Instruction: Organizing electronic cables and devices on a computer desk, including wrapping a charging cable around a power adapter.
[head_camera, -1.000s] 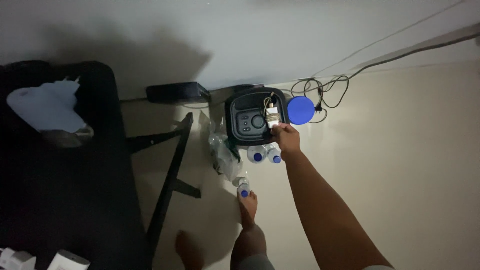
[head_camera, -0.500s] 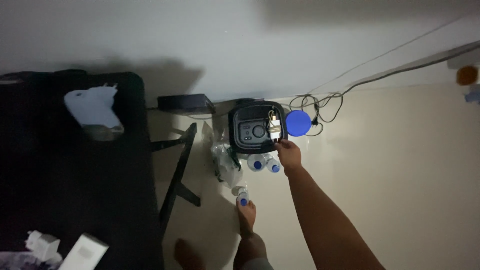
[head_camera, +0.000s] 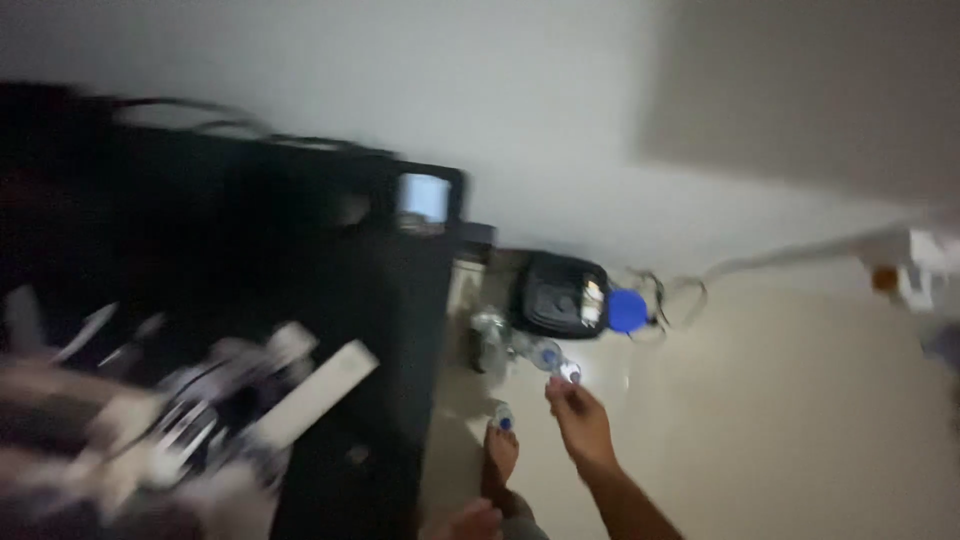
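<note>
Right hand pinching a small pale object over bare floor, head view.

From my remote seat I saw the right hand (head_camera: 578, 418) with fingertips pressed together on a small pale object (head_camera: 571, 374); blur hid what it was. It hung just in front of the black case (head_camera: 556, 297) by the wall, blue round lid (head_camera: 627, 311) beside it, clear bottles (head_camera: 545, 354) lying near. The black table (head_camera: 400, 330) edged the left; pale floor (head_camera: 780, 420) lay open rightward. A bare foot (head_camera: 500, 452) stood below. Left hand unseen.

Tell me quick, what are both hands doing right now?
Right hand: fingers pinched together above the floor; too blurry to tell if it holds anything.
Left hand: not in the picture.
</note>
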